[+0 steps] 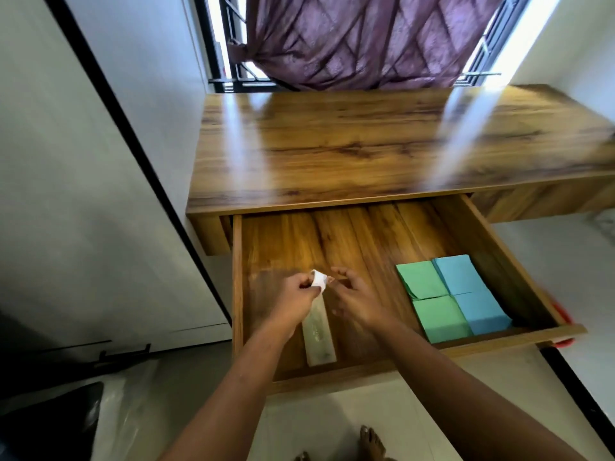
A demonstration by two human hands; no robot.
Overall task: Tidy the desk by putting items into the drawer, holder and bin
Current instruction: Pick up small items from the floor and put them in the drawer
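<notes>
The wooden desk's drawer (237, 281) is pulled wide open below the desk top (332, 144). My left hand (296, 299) hovers over the drawer's left half and pinches a small white scrap of paper (318, 280). My right hand (356, 299) is right beside it, fingers loosely curled, fingertips close to the scrap; whether they touch it I cannot tell. Under my hands a pale, clear ruler (318, 334) lies flat on the drawer floor. Two green note pads (432, 301) and two blue note pads (472, 294) lie together at the drawer's right front.
A white cupboard door (83, 194) with a black edge stands left of the desk. A purple curtain (359, 38) hangs over the window behind. A dark bag and clear plastic (66, 424) lie on the floor at lower left. Something red (562, 314) shows past the drawer's right corner.
</notes>
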